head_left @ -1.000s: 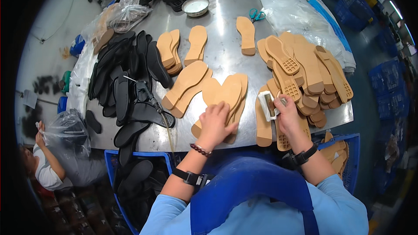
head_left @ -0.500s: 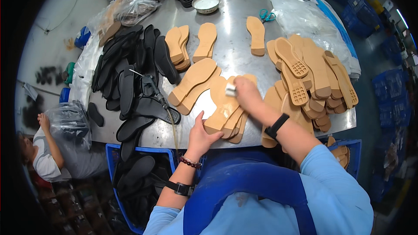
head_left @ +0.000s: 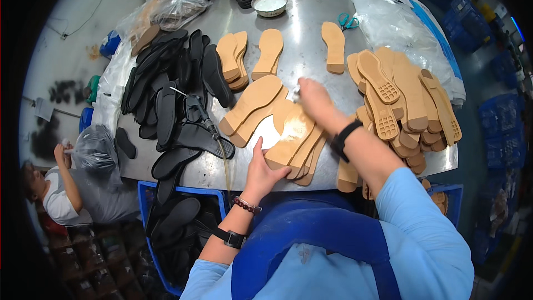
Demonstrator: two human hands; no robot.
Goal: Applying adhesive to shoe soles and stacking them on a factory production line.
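Note:
My left hand (head_left: pixel 261 176) grips the heel end of a fanned stack of tan shoe soles, its thumb lying over the near edge. The top tan sole (head_left: pixel 295 133) has a wet, shiny patch. My right hand (head_left: pixel 314 100) is closed around a small white brush (head_left: pixel 296 94), slightly blurred, by the far end of that stack. Part of the stack is hidden behind my right hand and forearm. A white sheet (head_left: pixel 266 132) shows beside the stack, partly under it. Two overlapping tan soles (head_left: pixel 252 105) lie just to the left.
Black soles (head_left: pixel 166 100) and a handheld tool with a hose (head_left: pixel 195 110) are at left. Tan soles (head_left: pixel 408 91) heap at right. Farther back are a bowl of white liquid (head_left: pixel 270 4) and teal scissors (head_left: pixel 348 21). A blue crate (head_left: pixel 143 205) stands below; another person (head_left: pixel 64 189) sits left.
My right hand and the brush have moved away from me, off the middle of the top sole towards its far end. My left hand stays on the heel end.

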